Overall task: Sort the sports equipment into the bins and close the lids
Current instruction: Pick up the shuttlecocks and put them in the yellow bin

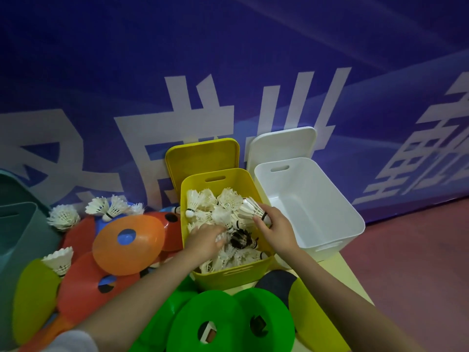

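A yellow bin stands open in the middle, filled with white shuttlecocks and one dark one. My left hand reaches into the bin with its fingers curled on a white shuttlecock. My right hand pinches the cork end of another white shuttlecock over the bin's right side. The yellow lid leans on the wall behind the bin. To the right stands an empty white bin, its white lid propped behind it.
Orange, red, green and yellow disc cones lie at left and front, several loose shuttlecocks among them. A teal bin sits at far left. A blue banner wall runs behind; reddish floor lies to the right.
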The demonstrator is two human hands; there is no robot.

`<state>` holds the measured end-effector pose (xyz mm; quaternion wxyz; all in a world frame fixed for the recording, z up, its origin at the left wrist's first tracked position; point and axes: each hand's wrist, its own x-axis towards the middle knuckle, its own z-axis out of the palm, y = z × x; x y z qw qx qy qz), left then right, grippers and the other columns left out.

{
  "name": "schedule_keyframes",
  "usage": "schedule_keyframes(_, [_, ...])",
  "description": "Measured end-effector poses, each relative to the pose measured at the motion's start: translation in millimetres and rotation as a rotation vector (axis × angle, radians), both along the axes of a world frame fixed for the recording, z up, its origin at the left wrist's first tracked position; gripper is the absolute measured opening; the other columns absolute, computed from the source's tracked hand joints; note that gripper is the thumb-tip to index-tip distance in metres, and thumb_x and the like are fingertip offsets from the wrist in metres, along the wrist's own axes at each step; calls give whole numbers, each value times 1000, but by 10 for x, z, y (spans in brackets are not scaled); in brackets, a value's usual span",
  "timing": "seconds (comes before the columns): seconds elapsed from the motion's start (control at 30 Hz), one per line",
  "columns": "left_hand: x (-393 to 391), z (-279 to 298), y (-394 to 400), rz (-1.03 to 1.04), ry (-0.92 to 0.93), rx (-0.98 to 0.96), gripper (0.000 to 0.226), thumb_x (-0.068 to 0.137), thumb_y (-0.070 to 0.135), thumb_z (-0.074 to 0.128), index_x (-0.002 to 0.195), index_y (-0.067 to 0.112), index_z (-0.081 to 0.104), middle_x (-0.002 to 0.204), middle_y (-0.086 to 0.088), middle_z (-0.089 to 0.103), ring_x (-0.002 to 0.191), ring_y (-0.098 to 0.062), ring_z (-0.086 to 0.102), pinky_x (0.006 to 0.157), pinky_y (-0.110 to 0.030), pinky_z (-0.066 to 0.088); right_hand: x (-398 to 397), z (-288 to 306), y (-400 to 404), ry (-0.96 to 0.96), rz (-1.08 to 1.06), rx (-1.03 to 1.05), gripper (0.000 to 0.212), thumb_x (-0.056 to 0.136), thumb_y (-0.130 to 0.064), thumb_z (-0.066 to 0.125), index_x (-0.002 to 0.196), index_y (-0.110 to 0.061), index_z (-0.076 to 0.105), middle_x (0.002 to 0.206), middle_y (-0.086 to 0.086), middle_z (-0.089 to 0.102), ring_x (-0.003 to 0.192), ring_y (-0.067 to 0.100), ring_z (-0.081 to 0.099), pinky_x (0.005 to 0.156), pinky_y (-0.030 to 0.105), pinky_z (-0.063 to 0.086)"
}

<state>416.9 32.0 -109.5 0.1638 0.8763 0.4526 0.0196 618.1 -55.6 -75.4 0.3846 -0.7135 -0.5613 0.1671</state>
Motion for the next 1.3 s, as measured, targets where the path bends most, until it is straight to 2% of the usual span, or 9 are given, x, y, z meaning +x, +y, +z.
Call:
schedule_keyframes(0.17, [96, -61, -50, -53, 122, 67, 48, 95, 51, 42, 140, 33, 42, 143, 6, 44, 131, -18, 35, 110, -40, 27, 44, 7, 333, -115, -51, -124, 39, 96, -40, 46, 132, -26, 51, 113, -1, 62, 98, 17, 58, 74, 30, 46])
schedule_keyframes(0.33, [-35, 109, -11, 76, -147, 129, 69, 86, 68, 18, 138, 31, 45, 140, 8, 46, 131, -15, 37, 112, -37, 27, 49, 90, 692, -190, -56, -164, 29, 97, -30, 47, 123, -17, 52, 99, 6, 65, 92, 29, 62, 64, 31, 42])
schedule_keyframes(0.47, [-222, 115, 172, 359, -329, 135, 47, 97, 42, 42, 141, 24, 43, 149, -3, 32, 140, -24, 23, 113, -43, 26, -8, 84, 1015, -94, -90, -213, 33, 97, -25, 49, 128, -13, 47, 100, 11, 68, 94, 34, 62, 70, 34, 43])
schedule_keyframes(0.6, [-325, 39, 351, 561, -448, -64, 52, 101, 29, 38, 150, 22, 23, 156, -10, 18, 141, -32, 23, 112, -44, 29, -64, -20, 1407, -148, -88, -254, 22, 95, -16, 45, 117, -11, 44, 97, 15, 65, 88, 37, 60, 63, 36, 40])
schedule_keyframes(0.73, [-312, 52, 423, 590, -575, -162, 50, 103, 23, 33, 151, 28, 20, 149, -8, 36, 109, -40, 56, 78, -40, 52, -72, -93, 1682, -379, -56, -385, 26, 92, -7, 43, 118, -10, 41, 100, 15, 63, 90, 36, 61, 62, 36, 38])
schedule_keyframes(0.87, [-298, 1, 450, 635, -620, -157, 50, 102, 19, 35, 150, 31, 25, 140, -8, 47, 59, -5, 52, 44, -14, 34, -111, -224, 1763, -681, 23, -591, 50, 91, -7, 49, 138, -16, 38, 130, 12, 50, 113, 31, 56, 80, 37, 49])
schedule_keyframes(1.07, [-346, 44, 403, 642, -725, -181, 47, 103, 18, 34, 148, 31, 29, 127, -24, 54, 85, -28, 62, 59, -38, 48, -189, -480, 1664, -717, 171, -680, 63, 103, -40, 21, 152, -2, 6, 160, 14, 6, 147, 31, 1, 117, 43, 16])
schedule_keyframes(1.17, [-330, 37, 402, 638, -756, -175, 47, 103, 16, 33, 148, 27, 32, 122, -31, 53, 54, -5, 56, 39, -16, 32, -153, -453, 1532, -577, 116, -499, 62, 102, -38, 25, 152, -4, 12, 158, 13, 17, 146, 30, 8, 118, 41, 14])
schedule_keyframes(1.3, [-341, -15, 427, 654, -758, -192, 46, 103, 18, 32, 148, 29, 31, 121, -26, 56, 41, 0, 45, 36, -14, 28, -107, -326, 1328, -483, 101, -280, 54, 99, -32, 37, 146, -6, 33, 147, 14, 39, 138, 30, 27, 114, 40, 25])
